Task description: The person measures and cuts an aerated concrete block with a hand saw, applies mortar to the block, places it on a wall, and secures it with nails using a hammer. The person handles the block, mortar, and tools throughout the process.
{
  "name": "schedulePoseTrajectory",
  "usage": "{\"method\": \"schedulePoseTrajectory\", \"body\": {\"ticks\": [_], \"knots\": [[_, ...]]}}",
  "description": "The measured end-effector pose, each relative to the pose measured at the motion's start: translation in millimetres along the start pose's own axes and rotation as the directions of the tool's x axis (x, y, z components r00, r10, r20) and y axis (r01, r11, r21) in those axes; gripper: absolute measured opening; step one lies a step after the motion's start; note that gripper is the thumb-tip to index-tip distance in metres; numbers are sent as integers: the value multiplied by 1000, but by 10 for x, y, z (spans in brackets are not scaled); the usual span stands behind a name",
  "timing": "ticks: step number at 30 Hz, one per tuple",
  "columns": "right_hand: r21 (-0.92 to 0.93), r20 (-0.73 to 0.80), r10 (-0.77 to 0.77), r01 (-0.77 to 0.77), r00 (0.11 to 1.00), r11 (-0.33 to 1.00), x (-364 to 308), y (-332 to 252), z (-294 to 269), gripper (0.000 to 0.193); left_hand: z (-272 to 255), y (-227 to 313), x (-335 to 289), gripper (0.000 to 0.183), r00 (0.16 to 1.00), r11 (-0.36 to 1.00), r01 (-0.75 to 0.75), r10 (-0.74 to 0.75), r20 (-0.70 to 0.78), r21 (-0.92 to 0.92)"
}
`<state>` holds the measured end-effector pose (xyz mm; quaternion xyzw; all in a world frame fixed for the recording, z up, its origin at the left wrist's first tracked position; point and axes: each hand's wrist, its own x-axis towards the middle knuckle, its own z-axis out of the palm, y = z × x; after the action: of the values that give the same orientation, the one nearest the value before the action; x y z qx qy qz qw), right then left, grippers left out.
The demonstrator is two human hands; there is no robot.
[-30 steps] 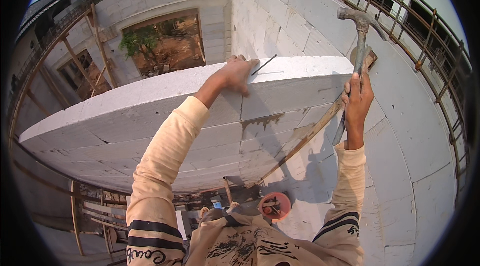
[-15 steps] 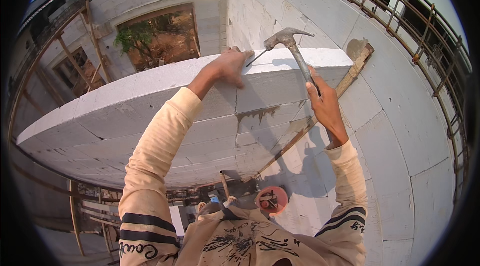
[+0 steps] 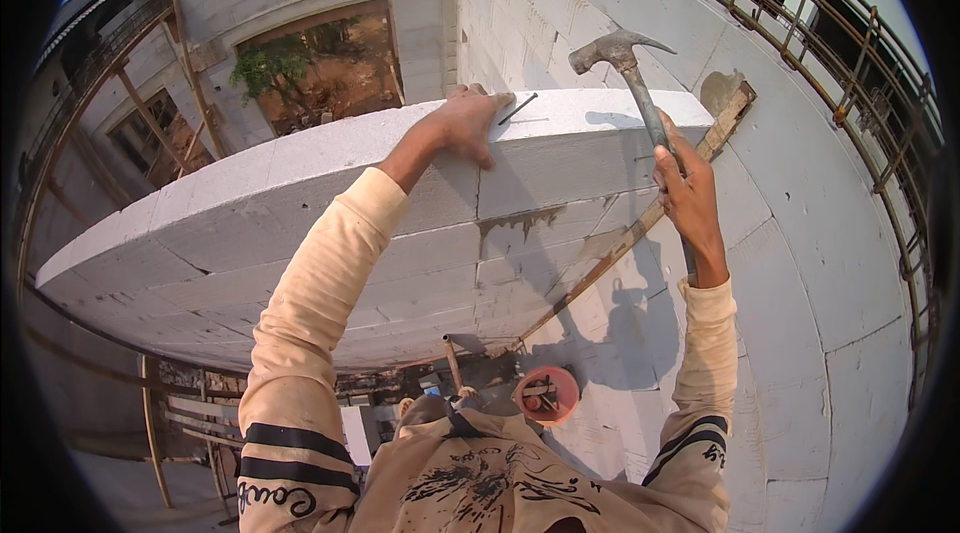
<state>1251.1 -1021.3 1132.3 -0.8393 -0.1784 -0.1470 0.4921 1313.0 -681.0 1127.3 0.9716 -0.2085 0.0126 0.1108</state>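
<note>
A claw hammer (image 3: 622, 55) is raised above the wall's right part, and my right hand (image 3: 688, 191) is closed around its handle. My left hand (image 3: 465, 128) straddles the top of a pale concrete block (image 3: 600, 116), fingers over the far edge and thumb down the near face. Just right of those fingers a dark nail (image 3: 518, 109) stands tilted in the block's top, its head up and to the right. The hammer head is apart from the nail. How deep the nail's point sits cannot be made out.
A wooden batten (image 3: 730, 123) runs slantwise along the corner with the right-hand block wall (image 3: 800, 263). Below stands a pink bucket (image 3: 547, 396) with tools inside. Rebar cages (image 3: 850, 63) top the right wall. Wooden poles (image 3: 190, 83) stand at the left.
My right hand has drawn the hammer up and to the right, away from the nail. My left hand keeps its place on the block.
</note>
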Motion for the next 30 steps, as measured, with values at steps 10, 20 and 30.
{"method": "schedulePoseTrajectory", "body": {"ticks": [10, 20, 30], "knots": [[-49, -9, -90, 90, 996, 995, 83, 140, 40, 50, 38, -15, 7, 111, 999, 1000, -7, 7, -33, 3], [-89, -7, -105, 104, 994, 991, -22, -21, 464, 52, 105, -91, 45, 111, 999, 1000, -23, 24, -33, 13], [-87, -231, -239, 225, 943, 970, 58, 52, 529, 48, 70, -35, 21, 112, 1000, 1000, 11, -11, -5, 7]]}}
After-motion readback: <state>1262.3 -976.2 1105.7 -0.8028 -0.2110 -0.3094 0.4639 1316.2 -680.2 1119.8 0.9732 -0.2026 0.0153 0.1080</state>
